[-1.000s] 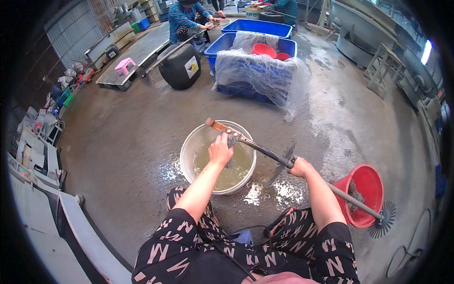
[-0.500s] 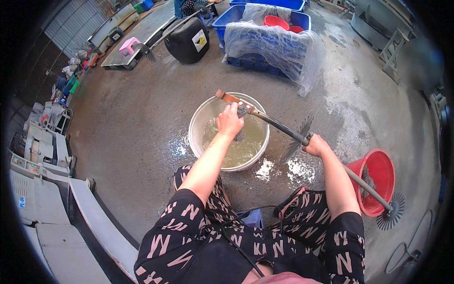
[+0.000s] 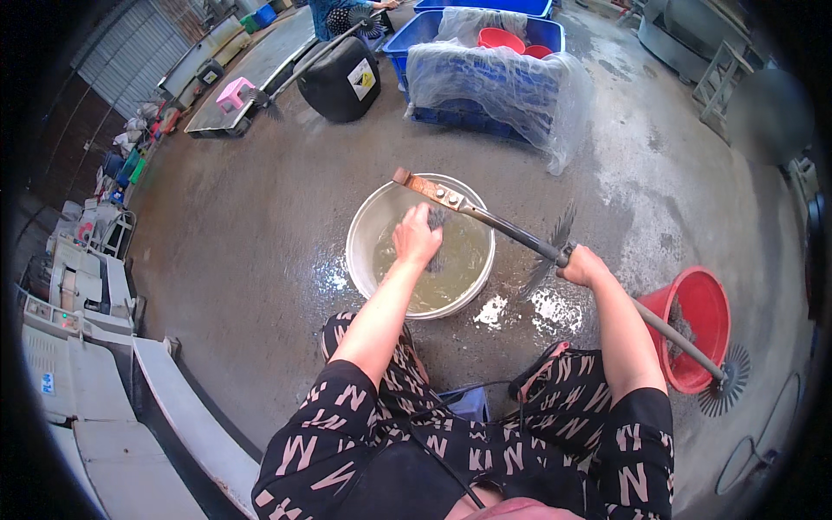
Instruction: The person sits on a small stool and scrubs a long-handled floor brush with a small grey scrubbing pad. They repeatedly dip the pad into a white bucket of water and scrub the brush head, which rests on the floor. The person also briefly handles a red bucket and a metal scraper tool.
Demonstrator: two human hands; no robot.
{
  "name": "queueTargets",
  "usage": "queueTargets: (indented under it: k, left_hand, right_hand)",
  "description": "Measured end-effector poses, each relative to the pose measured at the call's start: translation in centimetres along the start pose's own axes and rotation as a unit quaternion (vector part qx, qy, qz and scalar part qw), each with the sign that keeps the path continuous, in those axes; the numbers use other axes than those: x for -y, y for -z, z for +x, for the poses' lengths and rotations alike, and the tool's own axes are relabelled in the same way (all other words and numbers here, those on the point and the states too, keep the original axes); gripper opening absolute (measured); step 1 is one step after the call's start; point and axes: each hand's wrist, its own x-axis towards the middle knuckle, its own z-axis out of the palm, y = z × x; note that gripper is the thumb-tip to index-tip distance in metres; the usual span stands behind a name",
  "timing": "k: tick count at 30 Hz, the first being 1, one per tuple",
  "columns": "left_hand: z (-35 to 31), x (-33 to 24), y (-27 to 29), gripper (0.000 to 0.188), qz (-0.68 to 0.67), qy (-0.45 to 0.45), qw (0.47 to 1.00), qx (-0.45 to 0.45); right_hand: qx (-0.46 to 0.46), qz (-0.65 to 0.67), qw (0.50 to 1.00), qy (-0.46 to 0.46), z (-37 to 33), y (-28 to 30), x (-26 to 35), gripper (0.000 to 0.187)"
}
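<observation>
Two hands share one long tool here: a dark rod (image 3: 520,238) that runs from a rusty bolted end (image 3: 429,189) over the far rim of the white basin (image 3: 360,260) down to the person's right, past the red bucket (image 3: 698,299), where a round wire-bristle disc (image 3: 726,390) sits on its low end. The left hand (image 3: 416,238) is closed around something dark and bristly just under the rod, above the cloudy yellowish water (image 3: 451,269); what exactly it grips is partly hidden by the fingers. The right hand (image 3: 582,264) is clenched on the rod at mid length, beside a second fan of bristles (image 3: 555,247). To do this scrubbing well, I judge that the right hand should act as the steady anchor, holding the rod level on the basin rim so it does not roll, while the left works in short strokes along the fouled stretch and dips into the water often. Keeping the worked part over the basin would let the drips fall back in, since wet patches (image 3: 555,308) already spread on the concrete floor (image 3: 234,260) near the knees. The wire bristles look sharp, so the bare fingers are best kept clear of their tips
</observation>
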Motion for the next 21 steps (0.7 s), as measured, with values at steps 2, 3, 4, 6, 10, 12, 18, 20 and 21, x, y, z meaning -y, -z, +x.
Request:
queueTargets:
  k: [2, 3, 4, 6, 10, 12, 18, 20, 21]
  left_hand:
    - [1.9, -1.7, 1.6, 0.035, -0.04, -0.002, 0.998, -0.057]
    - [3.3, -2.5, 1.9, 0.038, -0.015, 0.015, 0.997, -0.07]
    - [3.1, -2.3, 1.3, 0.039, 0.01, 0.02, 0.998, -0.062]
    - [3.3, -2.0, -0.4, 0.041, 0.054, 0.025, 0.997, -0.048]
    - [0.2, -2.1, 0.3, 0.04, 0.027, 0.021, 0.999, 0.038]
    - [-0.6, -0.5, 0.2, 0.043, 0.103, 0.068, 0.974, 0.189]
    - [-2.0, 5.4, -5.3, 0.054, 0.213, 0.176, 0.886, 0.371]
    - [-3.6, 9.2, -8.2, 0.046, 0.247, 0.094, 0.829, 0.492]
    - [-2.8, 8.6, -8.1, 0.048, 0.193, 0.085, 0.84, 0.499]
  right_hand:
    - [0.022, -0.004, 1.0, -0.013, -0.1, -1.0, -0.1, 0.038]
    - [0.027, -0.006, 1.0, -0.013, 0.2, -0.6, 0.2, 0.039]
    - [0.031, -0.009, 0.999, -0.014, 0.3, -0.3, 0.5, 0.039]
    - [0.016, -0.005, 1.0, -0.017, -0.5, -0.2, 1.0, 0.038]
    - [0.024, -0.006, 0.999, -0.021, -1.0, 0.5, 1.0, 0.037]
    - [0.037, -0.017, 0.998, -0.045, -1.3, 1.0, 1.2, 0.038]
    - [0.013, 0.002, 1.0, -0.017, -0.8, 0.3, 0.8, 0.038]
    - [0.016, -0.007, 1.0, -0.016, -0.8, 0.3, 1.3, 0.038]
    - [0.019, -0.011, 0.999, -0.023, -0.7, 0.3, 0.9, 0.038]
